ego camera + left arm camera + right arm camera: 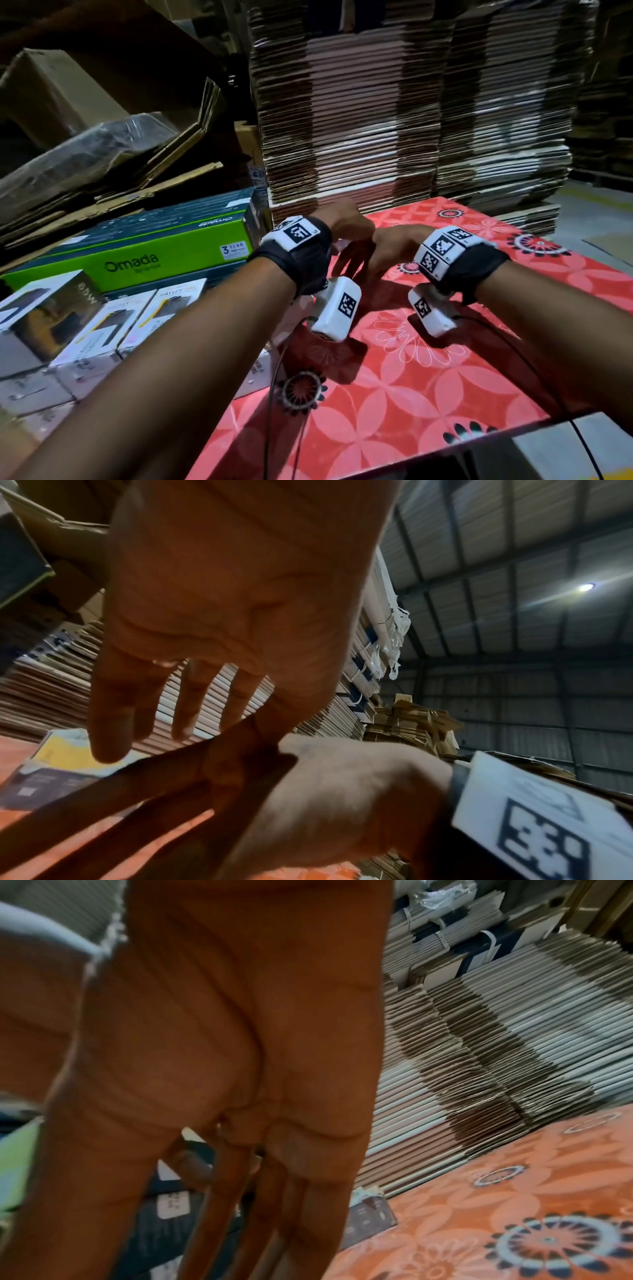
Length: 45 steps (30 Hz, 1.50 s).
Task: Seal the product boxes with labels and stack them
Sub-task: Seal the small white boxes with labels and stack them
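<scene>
Above the red cloth, both hands, left hand and right hand, meet with straight fingers beside a product box.

A: What surrounds the work area?

B: A table covered in red cloth printed with pale flower shapes and dark round medallions. Just behind it rises a tall stack of flattened cardboard sheets, its edges layered in brown and white bands.

A: And to the left?

B: Loose, bent cardboard pieces lean in a dim heap, with crumpled clear plastic wrap on top.

A: What about overhead?

B: A corrugated metal roof on dark beams, with one bright ceiling lamp. The room is dim overall.
</scene>
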Motion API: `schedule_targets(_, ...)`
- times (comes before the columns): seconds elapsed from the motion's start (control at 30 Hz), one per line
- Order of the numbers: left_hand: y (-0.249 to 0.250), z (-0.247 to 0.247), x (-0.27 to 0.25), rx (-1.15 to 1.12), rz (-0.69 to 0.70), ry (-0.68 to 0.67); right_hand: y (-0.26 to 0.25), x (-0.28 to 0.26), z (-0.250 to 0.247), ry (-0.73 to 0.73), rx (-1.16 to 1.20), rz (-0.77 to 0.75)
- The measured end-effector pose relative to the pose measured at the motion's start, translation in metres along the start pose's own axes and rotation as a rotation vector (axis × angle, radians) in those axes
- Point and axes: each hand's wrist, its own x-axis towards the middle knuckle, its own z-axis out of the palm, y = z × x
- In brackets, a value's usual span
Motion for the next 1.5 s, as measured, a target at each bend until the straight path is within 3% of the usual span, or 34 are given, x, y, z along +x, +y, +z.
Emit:
schedule_targets(0.17,-0.002,-0.012,-0.017,-0.024,0.019,0.003,-0.017,-0.011,0.019,-0.104,0.154,-0.066)
schedule_targets(0.43,-0.014,-0.031,-0.038,-0.13,0.034,0.038,-0.052,-0.024,0.052,-0.063,0.163,-0.113)
schedule_targets(0.67,-0.017,-0.042,-0.05,-0.16,0.049,0.026,-0.07,-0.031,0.061,0.185,-0.008,0.096)
schedule_targets(0.9,-0.015,-0.046,-0.052,-0.156,0.071,0.039,-0.067,-0.023,0.067,0.242,-0.017,0.137)
schedule_targets(1.03,-0.011,-0.043,-0.048,-0.158,0.075,0.042,-0.058,-0.026,0.061,0.231,0.016,0.138)
schedule_targets(1.17,-0.003,-0.041,-0.042,-0.153,0.093,0.059,-0.049,-0.025,0.054,0.128,0.072,-0.02)
schedule_targets(1.3,0.007,-0.036,-0.029,-0.149,0.073,0.046,-0.032,-0.025,0.03,0.275,0.054,-0.033)
schedule_targets(1.5,0.009,-0.025,0.003,-0.066,0.01,0.055,0.005,-0.01,-0.015,0.403,-0.032,0.106)
